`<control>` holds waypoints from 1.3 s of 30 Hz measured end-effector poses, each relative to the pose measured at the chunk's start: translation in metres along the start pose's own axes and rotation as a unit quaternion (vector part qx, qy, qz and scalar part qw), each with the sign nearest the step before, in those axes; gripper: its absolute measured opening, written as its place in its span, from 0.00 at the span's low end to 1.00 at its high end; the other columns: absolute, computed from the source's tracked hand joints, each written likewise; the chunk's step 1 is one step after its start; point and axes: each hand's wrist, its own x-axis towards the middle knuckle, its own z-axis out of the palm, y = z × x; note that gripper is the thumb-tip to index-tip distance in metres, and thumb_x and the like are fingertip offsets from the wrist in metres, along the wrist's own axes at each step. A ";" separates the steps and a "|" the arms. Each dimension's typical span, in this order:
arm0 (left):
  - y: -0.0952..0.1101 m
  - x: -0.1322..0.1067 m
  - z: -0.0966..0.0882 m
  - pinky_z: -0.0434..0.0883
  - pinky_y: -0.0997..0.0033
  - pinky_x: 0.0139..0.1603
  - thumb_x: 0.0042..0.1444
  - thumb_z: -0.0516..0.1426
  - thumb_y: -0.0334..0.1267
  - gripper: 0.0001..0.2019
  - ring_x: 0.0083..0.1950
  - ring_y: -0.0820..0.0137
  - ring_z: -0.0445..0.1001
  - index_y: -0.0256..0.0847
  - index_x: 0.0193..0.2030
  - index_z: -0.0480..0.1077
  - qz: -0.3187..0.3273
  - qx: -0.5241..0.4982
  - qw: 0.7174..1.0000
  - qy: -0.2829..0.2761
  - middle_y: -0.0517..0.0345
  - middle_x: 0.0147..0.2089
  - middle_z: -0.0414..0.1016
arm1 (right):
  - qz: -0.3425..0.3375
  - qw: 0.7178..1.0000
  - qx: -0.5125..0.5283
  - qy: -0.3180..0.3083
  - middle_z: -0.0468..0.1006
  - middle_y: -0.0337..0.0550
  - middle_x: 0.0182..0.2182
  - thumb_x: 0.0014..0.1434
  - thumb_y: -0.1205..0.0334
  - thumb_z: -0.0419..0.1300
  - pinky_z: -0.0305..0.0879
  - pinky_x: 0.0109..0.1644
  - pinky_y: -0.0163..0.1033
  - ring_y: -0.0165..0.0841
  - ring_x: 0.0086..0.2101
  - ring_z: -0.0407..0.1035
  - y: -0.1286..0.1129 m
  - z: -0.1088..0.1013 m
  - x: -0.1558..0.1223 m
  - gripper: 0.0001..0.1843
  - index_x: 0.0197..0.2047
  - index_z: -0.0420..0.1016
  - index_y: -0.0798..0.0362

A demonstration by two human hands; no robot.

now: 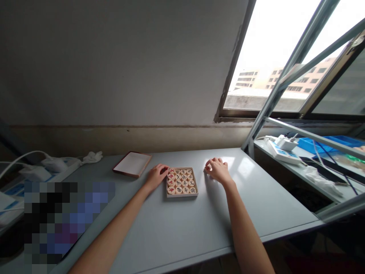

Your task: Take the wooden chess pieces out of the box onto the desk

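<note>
Open box (181, 181) of round game pieces at mid-frame on grey table (176, 228); lid (132, 164) apart, to its left. Against box's left edge, left hand (156, 176) laid loosely, steadying. Just right, right hand (219, 170), fingertips seemingly pinching one disc (207, 167). Single-piece handling, apparently; calls for fine fingertip control.

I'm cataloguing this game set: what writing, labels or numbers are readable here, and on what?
Round wooden discs in the shallow square box: red and black characters, too small to read.
White power strip with a blue label on the side shelf: print too blurred to read.
Nothing is legible.
</note>
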 end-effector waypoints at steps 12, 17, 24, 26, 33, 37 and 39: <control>0.012 -0.003 -0.006 0.63 0.68 0.41 0.49 0.51 0.48 0.14 0.36 0.67 0.67 0.42 0.33 0.71 0.012 -0.005 0.999 -0.037 0.57 0.37 0.74 | -0.209 0.969 0.132 0.014 0.70 0.43 0.42 0.54 0.64 0.57 0.53 0.46 0.43 0.37 0.44 0.61 -0.051 0.004 -0.006 0.12 0.43 0.69 0.47; 0.010 -0.002 -0.004 0.63 0.68 0.39 0.49 0.51 0.46 0.13 0.36 0.67 0.67 0.42 0.34 0.72 0.021 0.004 0.999 -0.030 0.56 0.36 0.73 | -0.050 0.997 0.042 0.041 0.72 0.46 0.38 0.50 0.64 0.60 0.51 0.47 0.46 0.41 0.43 0.62 -0.014 0.001 -0.001 0.11 0.40 0.72 0.50; 0.009 -0.002 -0.004 0.63 0.69 0.38 0.49 0.51 0.45 0.13 0.36 0.67 0.68 0.42 0.33 0.72 0.022 0.011 0.999 -0.026 0.57 0.36 0.74 | -0.049 0.996 0.066 -0.025 0.71 0.46 0.35 0.48 0.68 0.58 0.56 0.37 0.36 0.37 0.40 0.63 0.005 0.003 0.003 0.08 0.33 0.76 0.52; 0.010 -0.003 -0.004 0.63 0.70 0.38 0.49 0.51 0.45 0.12 0.36 0.67 0.68 0.42 0.33 0.72 0.020 0.013 1.000 -0.021 0.57 0.35 0.74 | -0.059 0.996 0.065 -0.029 0.71 0.46 0.35 0.48 0.68 0.58 0.55 0.39 0.37 0.38 0.40 0.62 0.003 0.000 0.002 0.08 0.32 0.76 0.51; 0.011 -0.003 -0.004 0.63 0.70 0.38 0.49 0.52 0.44 0.11 0.37 0.67 0.68 0.42 0.33 0.72 0.023 0.016 0.999 -0.020 0.57 0.35 0.74 | -0.046 0.997 0.016 0.060 0.69 0.48 0.42 0.50 0.64 0.56 0.51 0.49 0.49 0.41 0.44 0.60 -0.008 0.010 0.002 0.09 0.36 0.73 0.51; 0.010 -0.003 -0.004 0.64 0.69 0.38 0.50 0.52 0.45 0.12 0.36 0.67 0.69 0.42 0.34 0.72 0.026 0.006 0.999 -0.021 0.56 0.36 0.74 | -0.035 0.996 0.014 0.082 0.58 0.51 0.56 0.58 0.61 0.50 0.40 0.56 0.58 0.43 0.55 0.50 -0.014 0.038 0.012 0.20 0.54 0.61 0.53; 0.009 -0.003 -0.004 0.64 0.70 0.38 0.50 0.52 0.46 0.13 0.36 0.67 0.69 0.41 0.34 0.72 0.027 0.001 0.999 -0.024 0.56 0.36 0.74 | -0.022 0.998 0.016 0.051 0.56 0.51 0.58 0.61 0.61 0.45 0.36 0.58 0.59 0.42 0.58 0.46 -0.009 0.048 0.015 0.20 0.56 0.58 0.54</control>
